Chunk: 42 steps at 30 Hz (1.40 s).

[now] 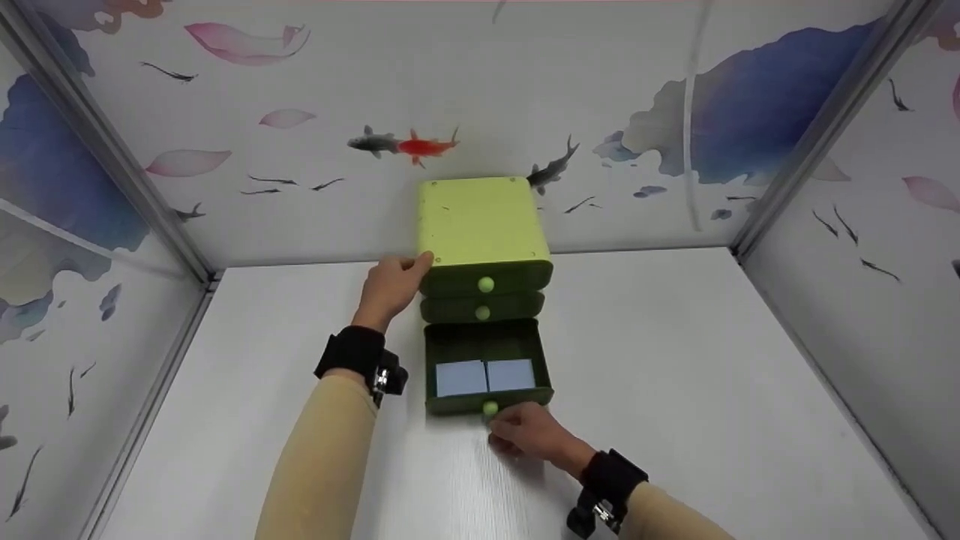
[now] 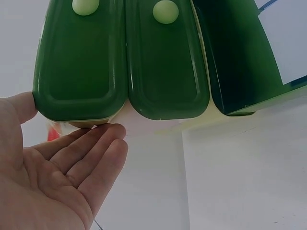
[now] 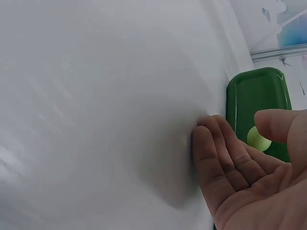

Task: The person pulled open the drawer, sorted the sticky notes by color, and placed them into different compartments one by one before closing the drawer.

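Note:
A small drawer cabinet (image 1: 480, 221) with a light-green top and dark-green fronts stands against the back wall. Its bottom drawer (image 1: 431, 364) is pulled far out, with two light-coloured stacks of cards or paper (image 1: 461, 379) lying side by side inside. My left hand (image 1: 394, 289) rests at the cabinet's upper left front corner, thumb at the top edge and fingers fairly straight along the side. Right at the bottom drawer's round light-green knob (image 1: 490, 408) is my right hand (image 1: 532, 433), its thumb and fingers apart in the right wrist view, where the knob (image 3: 259, 139) shows between them.
Above the pulled-out drawer are the middle drawer (image 1: 450, 309) and the top drawer (image 1: 450, 280), each with a round knob. All stand on a white table (image 1: 675, 390), enclosed by white walls (image 1: 480, 90) printed with fish and petals.

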Each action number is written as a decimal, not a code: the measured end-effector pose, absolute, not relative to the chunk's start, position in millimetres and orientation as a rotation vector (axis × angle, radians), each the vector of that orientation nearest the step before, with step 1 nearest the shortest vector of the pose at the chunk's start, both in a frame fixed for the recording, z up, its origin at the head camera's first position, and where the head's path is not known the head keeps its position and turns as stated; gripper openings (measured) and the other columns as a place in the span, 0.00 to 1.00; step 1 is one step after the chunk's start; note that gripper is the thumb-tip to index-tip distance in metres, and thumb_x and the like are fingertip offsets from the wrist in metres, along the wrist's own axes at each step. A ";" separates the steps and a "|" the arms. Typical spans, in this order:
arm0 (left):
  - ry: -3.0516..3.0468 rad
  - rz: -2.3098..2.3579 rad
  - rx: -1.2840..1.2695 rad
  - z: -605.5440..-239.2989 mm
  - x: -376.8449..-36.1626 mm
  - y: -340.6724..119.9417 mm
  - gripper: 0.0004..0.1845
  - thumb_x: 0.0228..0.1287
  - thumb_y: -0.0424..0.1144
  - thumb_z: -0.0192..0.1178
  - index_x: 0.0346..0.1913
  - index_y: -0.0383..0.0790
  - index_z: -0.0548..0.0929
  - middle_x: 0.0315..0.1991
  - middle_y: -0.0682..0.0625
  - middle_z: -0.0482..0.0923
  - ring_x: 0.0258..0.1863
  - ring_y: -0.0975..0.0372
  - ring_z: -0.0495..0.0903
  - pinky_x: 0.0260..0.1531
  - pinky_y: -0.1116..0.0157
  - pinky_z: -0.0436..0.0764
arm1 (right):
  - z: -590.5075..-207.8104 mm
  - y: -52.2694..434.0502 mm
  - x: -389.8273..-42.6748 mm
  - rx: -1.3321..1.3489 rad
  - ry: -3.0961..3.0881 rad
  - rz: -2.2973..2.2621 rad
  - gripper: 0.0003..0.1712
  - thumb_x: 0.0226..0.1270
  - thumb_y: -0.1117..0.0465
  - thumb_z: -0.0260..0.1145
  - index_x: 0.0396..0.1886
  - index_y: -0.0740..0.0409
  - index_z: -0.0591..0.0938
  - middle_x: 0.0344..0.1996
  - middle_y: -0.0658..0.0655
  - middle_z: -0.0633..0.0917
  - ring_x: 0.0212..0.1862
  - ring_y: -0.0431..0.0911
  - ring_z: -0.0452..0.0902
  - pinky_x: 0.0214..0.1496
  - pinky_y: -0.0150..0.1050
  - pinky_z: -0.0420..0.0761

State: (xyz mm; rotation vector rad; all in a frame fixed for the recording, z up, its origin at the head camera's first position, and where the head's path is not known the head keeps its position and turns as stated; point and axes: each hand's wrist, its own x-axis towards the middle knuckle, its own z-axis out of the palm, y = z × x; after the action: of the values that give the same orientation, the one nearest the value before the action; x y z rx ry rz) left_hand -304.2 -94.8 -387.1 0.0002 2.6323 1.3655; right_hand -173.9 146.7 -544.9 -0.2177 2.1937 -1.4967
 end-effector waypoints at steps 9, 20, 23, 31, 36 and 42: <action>2.642 1.362 -0.003 -388.2 -304.9 -97.0 0.34 0.71 0.63 0.45 0.59 0.38 0.79 0.52 0.41 0.81 0.53 0.51 0.78 0.55 0.52 0.75 | -550.1 137.0 -178.4 -0.101 2.138 -1.655 0.21 0.73 0.53 0.59 0.39 0.68 0.86 0.30 0.60 0.86 0.32 0.44 0.80 0.33 0.37 0.79; 2.648 1.294 -0.017 -386.9 -305.2 -97.7 0.37 0.70 0.65 0.43 0.61 0.35 0.78 0.50 0.39 0.82 0.50 0.51 0.81 0.53 0.54 0.76 | -552.6 130.8 -177.8 -0.076 2.190 -1.676 0.24 0.73 0.48 0.58 0.34 0.66 0.86 0.30 0.62 0.87 0.31 0.45 0.82 0.34 0.37 0.80; 2.658 1.281 -0.018 -387.8 -305.6 -98.2 0.37 0.70 0.66 0.43 0.58 0.35 0.79 0.50 0.39 0.82 0.49 0.51 0.81 0.51 0.55 0.76 | -552.3 129.9 -179.5 -0.067 2.201 -1.670 0.24 0.73 0.48 0.58 0.34 0.65 0.86 0.29 0.62 0.87 0.30 0.45 0.82 0.33 0.37 0.80; 2.664 1.283 -0.009 -389.3 -305.0 -98.8 0.36 0.70 0.66 0.42 0.54 0.36 0.81 0.48 0.38 0.83 0.46 0.52 0.81 0.45 0.58 0.75 | -546.1 126.7 -189.1 -0.030 2.181 -1.686 0.26 0.72 0.46 0.60 0.34 0.67 0.86 0.30 0.63 0.88 0.30 0.46 0.84 0.34 0.39 0.83; 2.656 1.285 -0.005 -389.2 -303.7 -97.9 0.37 0.70 0.66 0.42 0.56 0.36 0.80 0.49 0.38 0.83 0.46 0.51 0.81 0.46 0.57 0.76 | -543.4 126.1 -197.5 -0.011 2.168 -1.701 0.26 0.72 0.47 0.60 0.33 0.68 0.86 0.30 0.63 0.88 0.30 0.46 0.84 0.35 0.39 0.83; 2.672 1.259 0.017 -391.5 -305.9 -96.6 0.37 0.71 0.66 0.41 0.53 0.36 0.82 0.47 0.37 0.83 0.44 0.51 0.81 0.43 0.59 0.75 | -542.5 126.9 -208.6 -0.010 2.164 -1.713 0.26 0.73 0.48 0.59 0.33 0.69 0.86 0.29 0.62 0.88 0.29 0.45 0.84 0.36 0.40 0.84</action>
State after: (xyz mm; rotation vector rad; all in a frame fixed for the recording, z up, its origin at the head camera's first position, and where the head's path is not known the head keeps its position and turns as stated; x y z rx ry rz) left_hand -305.9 -96.6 -391.5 0.0173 2.6717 1.2588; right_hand -208.6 126.9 -542.5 -0.0105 2.1638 -1.7131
